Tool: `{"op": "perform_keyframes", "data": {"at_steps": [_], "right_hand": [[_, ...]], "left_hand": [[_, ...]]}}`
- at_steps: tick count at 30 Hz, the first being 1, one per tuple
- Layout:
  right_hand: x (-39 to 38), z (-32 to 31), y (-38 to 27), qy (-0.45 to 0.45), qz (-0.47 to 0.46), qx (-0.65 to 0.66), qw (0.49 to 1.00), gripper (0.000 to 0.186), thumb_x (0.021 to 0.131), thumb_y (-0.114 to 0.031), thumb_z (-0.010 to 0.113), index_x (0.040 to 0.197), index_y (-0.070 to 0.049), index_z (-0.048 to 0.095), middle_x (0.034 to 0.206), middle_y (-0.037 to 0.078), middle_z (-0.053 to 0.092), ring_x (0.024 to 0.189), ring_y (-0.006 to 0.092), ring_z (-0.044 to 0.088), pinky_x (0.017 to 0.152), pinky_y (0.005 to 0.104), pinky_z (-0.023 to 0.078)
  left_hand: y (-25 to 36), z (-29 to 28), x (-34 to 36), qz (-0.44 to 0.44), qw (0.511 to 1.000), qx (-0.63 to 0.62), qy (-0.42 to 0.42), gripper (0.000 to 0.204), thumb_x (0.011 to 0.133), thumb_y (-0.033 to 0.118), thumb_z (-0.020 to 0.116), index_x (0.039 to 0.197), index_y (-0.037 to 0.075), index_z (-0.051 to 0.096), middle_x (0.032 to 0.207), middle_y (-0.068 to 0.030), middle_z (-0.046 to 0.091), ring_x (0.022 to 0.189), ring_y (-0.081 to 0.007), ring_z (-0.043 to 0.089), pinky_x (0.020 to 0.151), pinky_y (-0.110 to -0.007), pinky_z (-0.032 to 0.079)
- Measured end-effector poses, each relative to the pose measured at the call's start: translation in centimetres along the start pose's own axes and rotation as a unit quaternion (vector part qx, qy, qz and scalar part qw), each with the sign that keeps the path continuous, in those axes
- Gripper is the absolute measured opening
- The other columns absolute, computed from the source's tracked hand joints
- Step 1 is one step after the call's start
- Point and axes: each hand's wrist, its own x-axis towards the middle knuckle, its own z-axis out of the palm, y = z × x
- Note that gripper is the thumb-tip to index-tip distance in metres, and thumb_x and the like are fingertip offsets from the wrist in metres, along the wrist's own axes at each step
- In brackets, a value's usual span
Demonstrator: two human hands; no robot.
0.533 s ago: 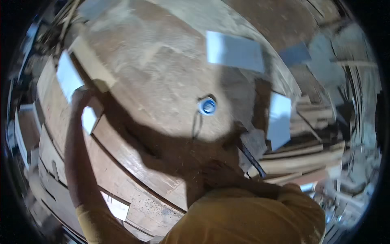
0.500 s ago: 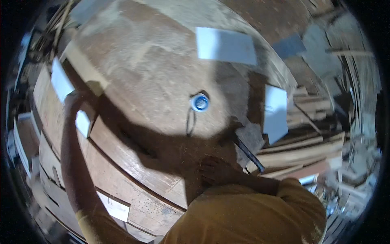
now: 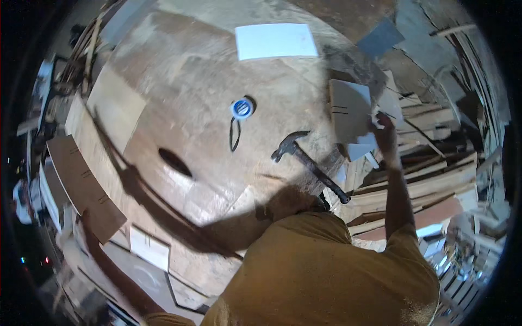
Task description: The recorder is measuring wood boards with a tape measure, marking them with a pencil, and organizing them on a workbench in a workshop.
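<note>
My right hand [image 3: 385,132] reaches out to the right and grips the edge of a pale board piece [image 3: 348,108] with dark pencil lines, at the right rim of the round wooden tabletop [image 3: 190,98]. My left hand [image 3: 88,218] is low on the left, blurred and in shadow, closed on the lower end of a long brown board [image 3: 76,179] off the table's left edge. A hammer [image 3: 309,163] with a dark handle lies on the table between my chest and the pale board. A blue round tape measure [image 3: 242,108] with a black loop sits near the table's middle.
A white rectangular sheet [image 3: 276,41] lies at the table's far side. Stacked planks and offcuts [image 3: 435,185] pile up on the right. More boards and white-edged panels [image 3: 149,249] lie under the table's left and near edge. My yellow shirt [image 3: 326,271] fills the lower middle.
My left hand has dropped from a white piece at the table's upper left and now holds the brown board low down. My right hand has gone from near my chest out to the pale board.
</note>
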Motion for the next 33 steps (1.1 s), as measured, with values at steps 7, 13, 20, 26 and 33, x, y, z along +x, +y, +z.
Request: {"op": "perform_keyframes", "data": {"at_steps": [7,13,20,26,33], "right_hand": [[13.7,2.4,8.1,-0.25,0.136,0.213,0.935,0.052,0.09,-0.027,0.063,0.136,-0.007,0.048,0.095,0.004,0.064,0.07,0.0108,0.057,0.062,0.0256,0.045],[14.4,0.5,5.3,-0.269,0.116,0.362,0.885,0.028,0.09,-0.017,0.064,0.111,-0.002,0.056,0.085,0.001,0.056,0.075,0.0111,0.053,0.064,0.0274,0.043],[7.4,-3.1,-9.0,-0.287,-0.056,0.292,0.911,0.027,0.092,-0.017,0.058,0.113,0.001,0.057,0.096,0.003,0.061,0.087,0.0129,0.055,0.078,0.0308,0.045],[-6.7,6.3,-20.9,-0.447,-0.118,0.27,0.844,0.03,0.093,-0.023,0.054,0.112,0.0,0.059,0.094,0.004,0.062,0.085,0.013,0.057,0.077,0.0283,0.046],[-17.4,18.3,-30.3,-0.517,-0.007,0.311,0.798,0.042,0.09,-0.011,0.062,0.129,0.003,0.052,0.111,0.014,0.065,0.095,0.0195,0.063,0.084,0.0304,0.05]], "left_hand": [[4.3,0.7,-31.0,-0.096,0.927,0.34,0.125,0.023,0.087,0.014,0.054,0.107,0.004,0.059,0.099,-0.0256,0.065,0.088,-0.0411,0.064,0.071,-0.047,0.05],[7.6,8.2,-39.9,-0.16,0.951,0.21,0.159,0.03,0.082,0.005,0.052,0.112,0.005,0.057,0.09,-0.0298,0.062,0.087,-0.0508,0.059,0.071,-0.054,0.048],[4.3,13.2,-42.5,-0.001,0.976,0.171,0.132,0.044,0.082,0.01,0.063,0.124,0.003,0.055,0.121,-0.0255,0.059,0.103,-0.0426,0.06,0.085,-0.048,0.05],[10.8,17.8,-43.9,0.156,0.964,0.074,0.2,0.052,0.079,0.022,0.073,0.126,0.004,0.056,0.123,-0.0211,0.057,0.117,-0.0397,0.051,0.1,-0.051,0.038],[22.7,25.6,-47.3,0.254,0.947,0.165,-0.106,0.082,0.078,0.048,0.069,0.142,0.006,0.039,0.149,-0.0162,0.034,0.141,-0.0329,0.028,0.112,-0.064,0.016]]}}
